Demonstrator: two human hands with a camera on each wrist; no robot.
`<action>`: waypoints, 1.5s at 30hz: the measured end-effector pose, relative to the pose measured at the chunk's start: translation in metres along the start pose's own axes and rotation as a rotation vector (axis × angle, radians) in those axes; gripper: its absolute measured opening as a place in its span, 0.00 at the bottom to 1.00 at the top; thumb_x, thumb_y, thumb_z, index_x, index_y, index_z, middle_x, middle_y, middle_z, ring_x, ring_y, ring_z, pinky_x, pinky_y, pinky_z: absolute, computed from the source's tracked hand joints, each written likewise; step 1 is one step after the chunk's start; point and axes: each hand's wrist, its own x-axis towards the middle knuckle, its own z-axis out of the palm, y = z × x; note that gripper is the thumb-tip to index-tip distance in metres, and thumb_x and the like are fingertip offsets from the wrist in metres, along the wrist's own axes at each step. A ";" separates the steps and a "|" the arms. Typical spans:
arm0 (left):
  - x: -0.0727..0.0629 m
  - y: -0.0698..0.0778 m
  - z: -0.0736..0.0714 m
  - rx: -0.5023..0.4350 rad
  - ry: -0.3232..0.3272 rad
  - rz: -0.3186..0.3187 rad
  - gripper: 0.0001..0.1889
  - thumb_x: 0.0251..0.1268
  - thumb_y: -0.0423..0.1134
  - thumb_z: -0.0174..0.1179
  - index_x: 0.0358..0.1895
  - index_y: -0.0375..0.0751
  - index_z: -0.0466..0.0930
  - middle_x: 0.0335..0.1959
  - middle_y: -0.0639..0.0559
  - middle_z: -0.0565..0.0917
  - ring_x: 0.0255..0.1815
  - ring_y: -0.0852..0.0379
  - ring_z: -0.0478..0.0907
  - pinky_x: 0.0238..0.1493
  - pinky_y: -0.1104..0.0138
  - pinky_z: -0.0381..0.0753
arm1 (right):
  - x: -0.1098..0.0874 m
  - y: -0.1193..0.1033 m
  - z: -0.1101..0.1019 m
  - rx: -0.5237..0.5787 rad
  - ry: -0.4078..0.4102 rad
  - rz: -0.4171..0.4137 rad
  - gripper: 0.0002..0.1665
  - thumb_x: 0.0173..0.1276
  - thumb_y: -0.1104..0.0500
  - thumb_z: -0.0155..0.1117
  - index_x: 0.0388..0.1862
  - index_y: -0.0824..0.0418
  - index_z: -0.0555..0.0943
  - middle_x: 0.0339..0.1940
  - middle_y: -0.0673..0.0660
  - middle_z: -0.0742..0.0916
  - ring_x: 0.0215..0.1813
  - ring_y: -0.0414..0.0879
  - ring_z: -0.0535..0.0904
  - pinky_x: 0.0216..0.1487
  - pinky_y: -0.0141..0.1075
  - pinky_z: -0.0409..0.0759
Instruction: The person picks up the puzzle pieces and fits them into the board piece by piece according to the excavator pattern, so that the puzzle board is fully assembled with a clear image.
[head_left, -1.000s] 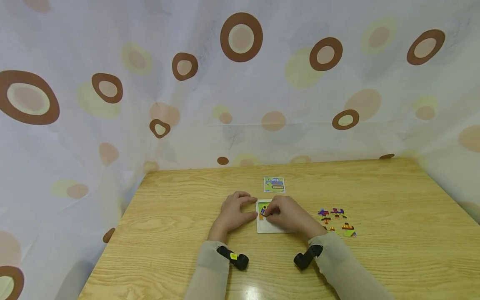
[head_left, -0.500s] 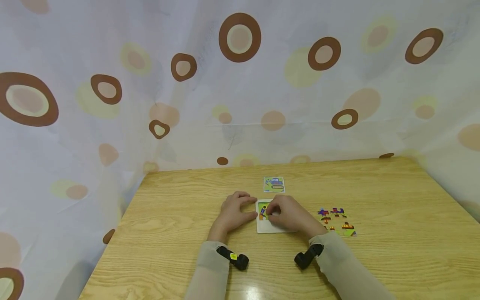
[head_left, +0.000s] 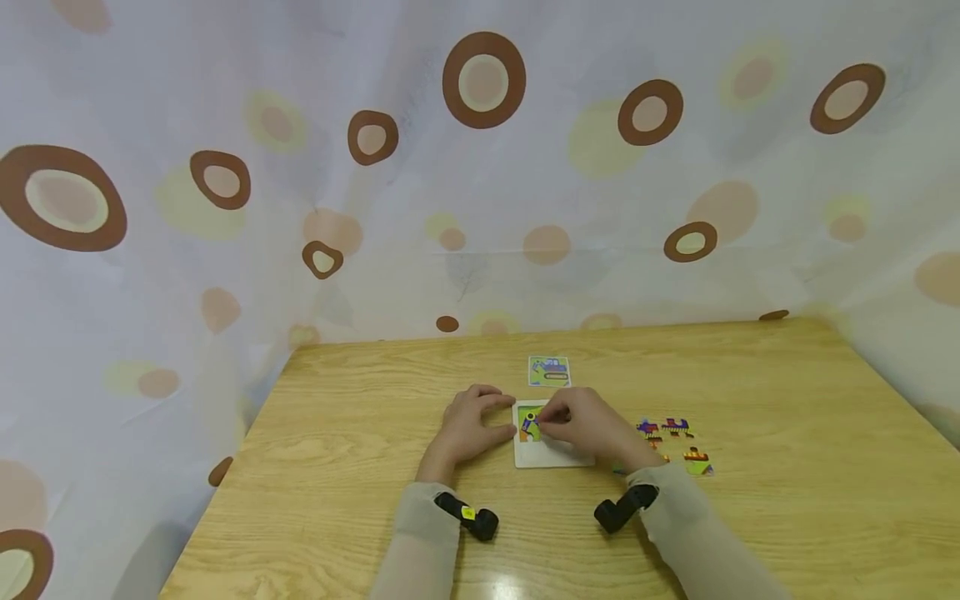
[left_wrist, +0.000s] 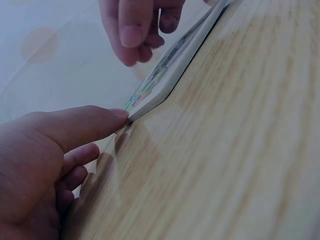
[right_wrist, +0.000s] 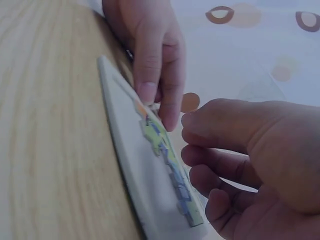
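Note:
A white puzzle tray [head_left: 551, 457] lies flat on the table between the hands. Joined puzzle pieces [right_wrist: 172, 165], green with blue and orange, fill its far and left parts; its near part is bare white. My left hand [head_left: 472, 425] rests at the tray's left side, and its outstretched thumb [left_wrist: 95, 122] touches the corner. Just above the pieces hovers my right hand [head_left: 592, 425], thumb and fingers loosely bent. The right wrist view shows nothing between those fingers, which are apart from the tray.
Beyond the tray lies a small picture card [head_left: 549, 371] of a blue digger. Several loose puzzle pieces [head_left: 677, 427] lie to the right, some partly hidden by the right forearm. A spotted cloth [head_left: 495, 200] hangs behind the wooden table [head_left: 360, 417].
My right hand has drawn back slightly rightward from the pieces in the tray, showing more of the fitted picture. My left hand stays at the tray's left edge.

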 end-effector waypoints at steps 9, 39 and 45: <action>0.001 0.001 0.000 -0.003 -0.010 -0.014 0.23 0.62 0.48 0.68 0.61 0.53 0.81 0.64 0.51 0.71 0.66 0.46 0.63 0.67 0.47 0.56 | -0.005 0.005 -0.015 0.041 0.044 -0.063 0.09 0.72 0.59 0.63 0.43 0.61 0.87 0.37 0.47 0.85 0.39 0.43 0.78 0.40 0.39 0.79; 0.000 0.003 0.000 -0.006 -0.002 0.007 0.23 0.62 0.47 0.68 0.61 0.50 0.81 0.64 0.50 0.72 0.66 0.44 0.63 0.66 0.45 0.57 | -0.053 0.027 -0.074 -0.066 0.108 -0.027 0.13 0.71 0.59 0.65 0.51 0.62 0.84 0.41 0.51 0.85 0.42 0.45 0.78 0.38 0.37 0.78; -0.001 0.003 0.000 -0.008 0.001 0.003 0.23 0.62 0.47 0.68 0.61 0.51 0.81 0.65 0.50 0.72 0.66 0.44 0.63 0.66 0.45 0.57 | -0.061 0.038 -0.081 -0.058 0.068 0.009 0.15 0.70 0.61 0.65 0.54 0.64 0.83 0.43 0.53 0.85 0.43 0.46 0.77 0.38 0.37 0.79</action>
